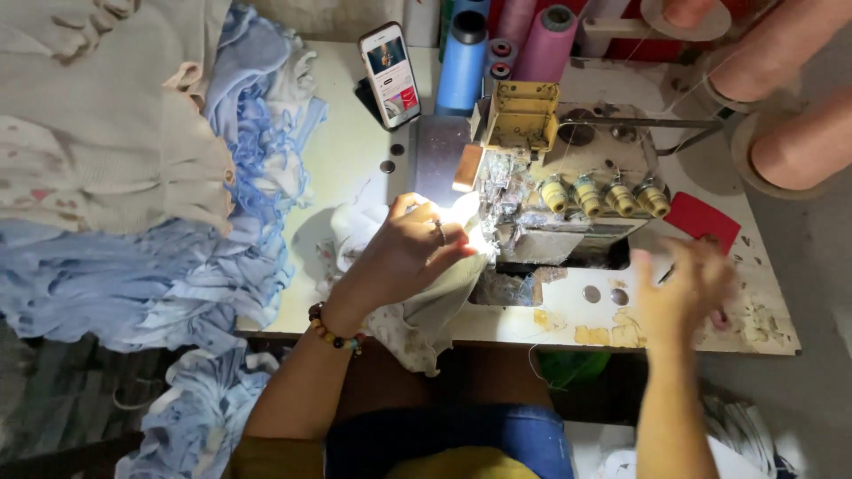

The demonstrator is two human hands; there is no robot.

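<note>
My left hand point(410, 246) presses a pale piece of cloth point(417, 310) against the lit needle area of the overlock sewing machine point(568, 191). The cloth drapes over the table's front edge toward my lap. A ring sits on one finger and a bead bracelet on that wrist. My right hand point(688, 284) is blurred, hovering over the table to the right of the machine, near a red card point(701, 219). A thin dark thing shows by its fingers, too blurred to tell whether the hand holds it.
A heap of blue and cream garments point(151, 177) covers the table's left side and spills to the floor. A phone point(390, 73) leans at the back, beside blue and pink thread cones point(506, 44). More cones stand at the right point(790, 133).
</note>
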